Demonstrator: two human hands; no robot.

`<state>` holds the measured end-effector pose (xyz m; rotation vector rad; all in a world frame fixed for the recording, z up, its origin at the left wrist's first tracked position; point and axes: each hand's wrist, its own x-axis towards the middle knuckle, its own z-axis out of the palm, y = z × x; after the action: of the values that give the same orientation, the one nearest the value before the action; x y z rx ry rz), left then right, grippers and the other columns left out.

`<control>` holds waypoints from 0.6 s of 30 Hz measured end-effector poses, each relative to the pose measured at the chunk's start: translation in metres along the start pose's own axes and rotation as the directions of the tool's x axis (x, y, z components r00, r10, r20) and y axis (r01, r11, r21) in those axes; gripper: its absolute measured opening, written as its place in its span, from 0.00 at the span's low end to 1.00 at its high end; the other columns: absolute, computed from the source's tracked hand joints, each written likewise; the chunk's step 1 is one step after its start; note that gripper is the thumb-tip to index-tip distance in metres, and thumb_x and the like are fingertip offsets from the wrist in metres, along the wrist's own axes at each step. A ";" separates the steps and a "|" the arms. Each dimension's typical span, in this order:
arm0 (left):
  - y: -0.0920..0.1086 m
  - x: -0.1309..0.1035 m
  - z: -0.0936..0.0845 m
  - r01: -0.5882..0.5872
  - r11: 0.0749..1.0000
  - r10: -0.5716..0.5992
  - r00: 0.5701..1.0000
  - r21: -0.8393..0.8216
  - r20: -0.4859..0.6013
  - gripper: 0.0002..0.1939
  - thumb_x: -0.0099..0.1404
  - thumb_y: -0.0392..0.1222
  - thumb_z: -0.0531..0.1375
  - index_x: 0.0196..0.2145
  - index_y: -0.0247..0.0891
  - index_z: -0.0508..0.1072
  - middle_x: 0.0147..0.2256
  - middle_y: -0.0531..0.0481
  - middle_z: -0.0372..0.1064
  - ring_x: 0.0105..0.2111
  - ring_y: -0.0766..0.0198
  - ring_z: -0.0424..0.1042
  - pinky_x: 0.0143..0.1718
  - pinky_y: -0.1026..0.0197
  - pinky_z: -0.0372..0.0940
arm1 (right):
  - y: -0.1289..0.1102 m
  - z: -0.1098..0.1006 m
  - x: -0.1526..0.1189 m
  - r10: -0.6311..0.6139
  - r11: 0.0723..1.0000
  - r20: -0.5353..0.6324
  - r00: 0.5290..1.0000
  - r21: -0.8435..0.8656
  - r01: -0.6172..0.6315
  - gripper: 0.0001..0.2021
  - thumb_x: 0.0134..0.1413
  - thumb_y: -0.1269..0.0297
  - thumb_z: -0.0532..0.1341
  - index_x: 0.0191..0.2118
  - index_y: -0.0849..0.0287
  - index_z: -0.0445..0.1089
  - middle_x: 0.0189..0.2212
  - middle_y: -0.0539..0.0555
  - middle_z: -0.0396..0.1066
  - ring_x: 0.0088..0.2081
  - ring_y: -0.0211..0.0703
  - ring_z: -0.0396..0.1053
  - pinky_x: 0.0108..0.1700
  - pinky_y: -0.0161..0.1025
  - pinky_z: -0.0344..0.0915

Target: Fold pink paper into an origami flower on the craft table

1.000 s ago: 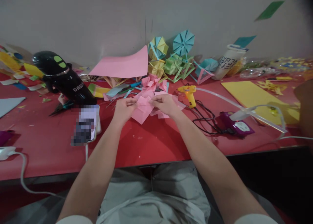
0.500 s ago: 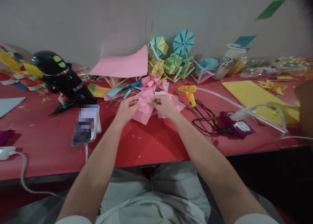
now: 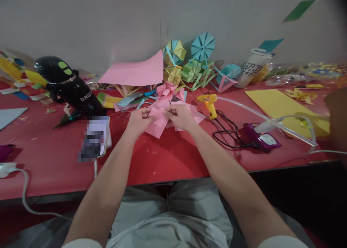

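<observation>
Between my hands is a piece of pink paper with folded layers, above the red table. My left hand pinches its left side with curled fingers. On the right, my right hand grips the upper right part between thumb and fingers. Behind them lies a pile of folded pink paper pieces, and more flat pink paper shows beyond my right hand. A yellow glue gun with a small orange light rests to the right of that paper.
A black bottle and a phone are on the left. Paper umbrellas and a curved pink sheet stand at the back. To the right are a purple power socket, cables, a white cup and yellow paper.
The pink paper between my hands has turned slightly and shifted a little to the left. My fingers still pinch it on both sides.
</observation>
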<state>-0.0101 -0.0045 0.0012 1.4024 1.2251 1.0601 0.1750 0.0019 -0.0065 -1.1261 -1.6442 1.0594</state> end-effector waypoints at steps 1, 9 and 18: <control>0.000 0.000 0.000 -0.010 1.000 0.010 1.000 0.002 -0.004 0.22 0.47 0.45 0.71 0.40 0.34 0.79 0.32 0.44 0.78 0.32 0.56 0.76 0.34 0.60 0.69 | -0.001 0.000 -0.001 0.022 0.999 0.013 1.000 0.024 -0.022 0.17 0.51 0.48 0.64 0.27 0.58 0.68 0.22 0.51 0.70 0.24 0.39 0.70 0.25 0.38 0.70; 0.004 -0.003 0.003 -0.098 0.995 0.098 0.993 -0.005 0.058 0.23 0.47 0.46 0.71 0.41 0.34 0.77 0.36 0.43 0.78 0.34 0.58 0.76 0.35 0.60 0.70 | -0.003 0.004 -0.004 0.048 0.995 0.111 0.993 0.078 -0.057 0.28 0.41 0.38 0.67 0.20 0.56 0.55 0.17 0.46 0.58 0.20 0.36 0.67 0.21 0.34 0.69; 0.005 0.000 -0.001 -0.098 0.995 0.098 0.995 0.015 -0.005 0.21 0.45 0.47 0.72 0.36 0.34 0.79 0.34 0.44 0.78 0.36 0.56 0.76 0.38 0.60 0.69 | 0.003 0.000 -0.001 0.026 0.993 0.074 0.997 0.115 -0.034 0.29 0.44 0.42 0.66 0.21 0.55 0.48 0.18 0.46 0.54 0.22 0.38 0.68 0.21 0.35 0.69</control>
<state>-0.0106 -0.0044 0.0068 1.4849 1.1803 1.1246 0.1759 0.0019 -0.0096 -1.0495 -1.6038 1.2126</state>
